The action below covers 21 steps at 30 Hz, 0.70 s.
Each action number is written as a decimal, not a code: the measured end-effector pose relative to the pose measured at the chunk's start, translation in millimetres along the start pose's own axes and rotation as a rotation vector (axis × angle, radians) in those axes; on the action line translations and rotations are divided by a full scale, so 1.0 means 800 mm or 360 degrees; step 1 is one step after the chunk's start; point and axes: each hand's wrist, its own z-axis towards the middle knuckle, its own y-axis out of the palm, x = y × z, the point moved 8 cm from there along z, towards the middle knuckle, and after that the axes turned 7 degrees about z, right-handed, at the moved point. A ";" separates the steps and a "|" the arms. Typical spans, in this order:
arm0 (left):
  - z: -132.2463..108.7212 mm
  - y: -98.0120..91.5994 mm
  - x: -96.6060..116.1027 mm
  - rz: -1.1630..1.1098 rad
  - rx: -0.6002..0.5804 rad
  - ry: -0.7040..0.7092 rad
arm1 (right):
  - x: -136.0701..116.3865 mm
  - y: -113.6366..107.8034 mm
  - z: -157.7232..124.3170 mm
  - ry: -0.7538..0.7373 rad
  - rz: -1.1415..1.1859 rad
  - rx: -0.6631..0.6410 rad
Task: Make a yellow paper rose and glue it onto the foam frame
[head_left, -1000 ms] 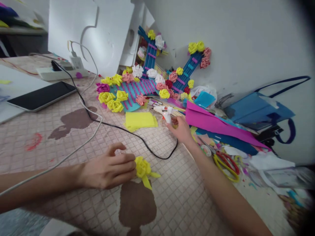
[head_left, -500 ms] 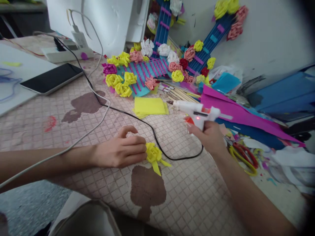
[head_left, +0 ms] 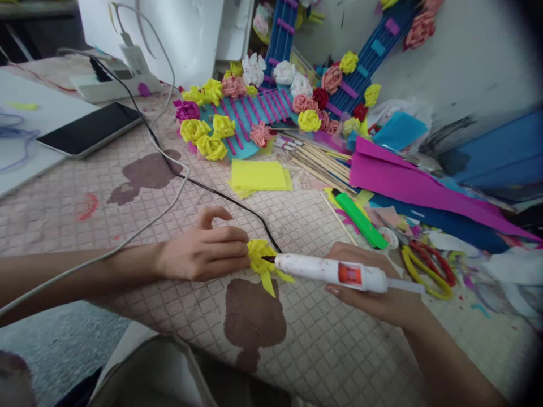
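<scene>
My left hand (head_left: 203, 250) pinches a small yellow paper flower (head_left: 262, 262) against the checked tablecloth (head_left: 322, 350). My right hand (head_left: 373, 291) grips a white glue gun (head_left: 335, 272) held level, its dark nozzle touching the flower's right side. The gun's black cord (head_left: 220, 195) runs across the cloth toward the back left.
A blue frame decorated with paper flowers (head_left: 254, 116) stands behind. Yellow paper sheets (head_left: 258, 176), wooden sticks (head_left: 322, 161), a green marker (head_left: 360, 219), magenta paper (head_left: 407, 183) and scissors (head_left: 424, 271) lie at the right. A phone (head_left: 87, 129) and power strip (head_left: 114, 85) sit at the left.
My right hand picked the glue gun up from beside the sticks, swung it down and left, and its nozzle now touches the flower. My left hand stayed on the flower.
</scene>
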 end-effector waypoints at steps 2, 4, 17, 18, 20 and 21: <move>-0.002 0.001 -0.001 -0.0011 0.0009 -0.0010 | 0.000 0.006 0.001 0.0012 0.0013 -0.0061; -0.003 0.003 -0.002 -0.0026 0.0002 -0.0016 | 0.002 0.011 -0.001 0.0038 -0.0013 -0.0107; 0.003 -0.002 -0.003 -0.0091 -0.0021 -0.0024 | 0.009 0.019 0.002 0.0153 -0.0064 -0.0234; 0.005 -0.004 -0.003 -0.0080 0.0004 -0.0022 | 0.009 0.019 0.002 0.0155 -0.0065 -0.0235; 0.006 -0.004 -0.003 -0.0056 -0.0001 -0.0024 | 0.008 0.019 0.003 0.0160 -0.0068 -0.0235; 0.007 -0.003 -0.003 -0.0047 -0.0011 -0.0025 | 0.008 0.019 0.004 0.0158 -0.0072 -0.0235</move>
